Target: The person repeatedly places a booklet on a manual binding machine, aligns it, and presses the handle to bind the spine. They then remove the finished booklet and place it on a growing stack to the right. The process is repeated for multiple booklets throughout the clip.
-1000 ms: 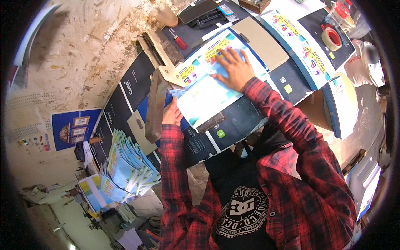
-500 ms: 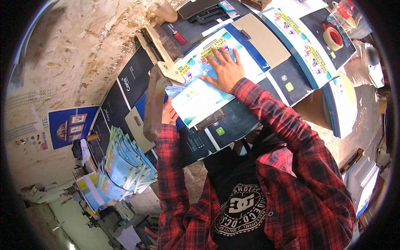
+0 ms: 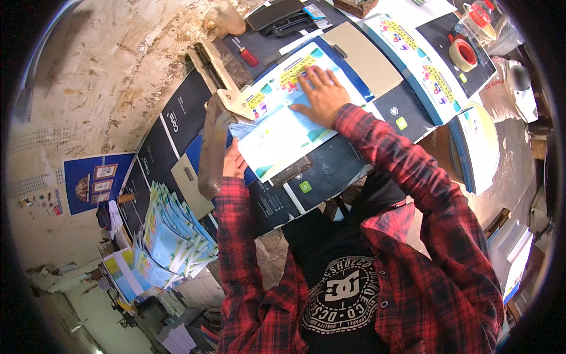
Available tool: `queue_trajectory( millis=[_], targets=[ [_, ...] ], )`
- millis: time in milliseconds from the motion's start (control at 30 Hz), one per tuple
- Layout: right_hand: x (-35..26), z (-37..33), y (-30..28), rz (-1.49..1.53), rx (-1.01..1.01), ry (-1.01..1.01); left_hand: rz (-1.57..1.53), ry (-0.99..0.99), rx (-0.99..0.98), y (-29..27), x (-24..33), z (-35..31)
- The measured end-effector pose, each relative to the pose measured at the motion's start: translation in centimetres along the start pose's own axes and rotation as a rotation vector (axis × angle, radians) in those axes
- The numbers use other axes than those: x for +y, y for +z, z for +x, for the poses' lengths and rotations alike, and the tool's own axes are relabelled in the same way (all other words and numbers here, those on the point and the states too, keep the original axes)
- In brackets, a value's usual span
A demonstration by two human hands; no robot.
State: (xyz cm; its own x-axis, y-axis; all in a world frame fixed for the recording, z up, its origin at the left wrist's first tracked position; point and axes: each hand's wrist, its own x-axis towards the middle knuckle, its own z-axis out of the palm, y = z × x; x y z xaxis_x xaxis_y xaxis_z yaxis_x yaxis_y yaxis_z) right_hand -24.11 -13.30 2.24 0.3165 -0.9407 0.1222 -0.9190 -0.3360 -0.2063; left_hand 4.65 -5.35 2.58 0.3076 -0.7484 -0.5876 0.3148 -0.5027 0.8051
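Note:
A printed sheet (image 3: 283, 138) in light blue and white, with colourful lettering, lies tilted on the work surface. My right hand (image 3: 324, 97) rests flat on its upper right part, fingers stretched out. At the sheet's lower left edge is my left hand (image 3: 234, 162), its fingers extended and partly hidden. Beside that hand runs the long brown handle (image 3: 213, 153) of a beige metal device (image 3: 227, 85) resembling a large stapler, whose head reaches over the sheet's left edge. Under the sheet, a blue board (image 3: 361, 89) shows along the right side.
A stack of printed covers (image 3: 413, 65) and a tape roll (image 3: 463, 54) are at the right. Fanned blue booklets (image 3: 174, 236) stand at lower left. A red-handled screwdriver (image 3: 249, 57), a plastic cup (image 3: 226, 17) and a black stapler (image 3: 292, 23) lie toward the back.
My right hand has shifted a little to the right over the sheet, its fingers closer together. The whole view has moved slightly; my left hand stays by the sheet's edge.

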Motion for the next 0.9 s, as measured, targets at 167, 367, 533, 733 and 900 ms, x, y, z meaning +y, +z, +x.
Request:
queue_trajectory(
  millis=[167, 367, 533, 733, 900],
  targets=[
    [-2.6, 0.3, 1.0, 0.024, 0.070, 0.006, 0.015, -0.024, 0.038, -1.5, 0.1, -0.1],
    [-0.9, 0.8, 1.0, 0.062, 0.059, 0.006, 0.003, -0.027, 0.015, -0.5, 0.0, 0.0],
    [1.6, 1.3, -0.4, 0.016, -0.029, -0.003, -0.022, -0.024, 0.007, 1.6, -0.4, 0.6],
    [-0.2, 1.5, -0.5, -0.073, -0.050, 0.026, 0.005, -0.007, 0.027, 3.0, 0.1, -0.6],
    [-3.8, 1.8, 1.2, -0.005, -0.013, -0.030, -0.053, 0.054, -0.054, 2.5, -1.5, 1.2]
  ],
)
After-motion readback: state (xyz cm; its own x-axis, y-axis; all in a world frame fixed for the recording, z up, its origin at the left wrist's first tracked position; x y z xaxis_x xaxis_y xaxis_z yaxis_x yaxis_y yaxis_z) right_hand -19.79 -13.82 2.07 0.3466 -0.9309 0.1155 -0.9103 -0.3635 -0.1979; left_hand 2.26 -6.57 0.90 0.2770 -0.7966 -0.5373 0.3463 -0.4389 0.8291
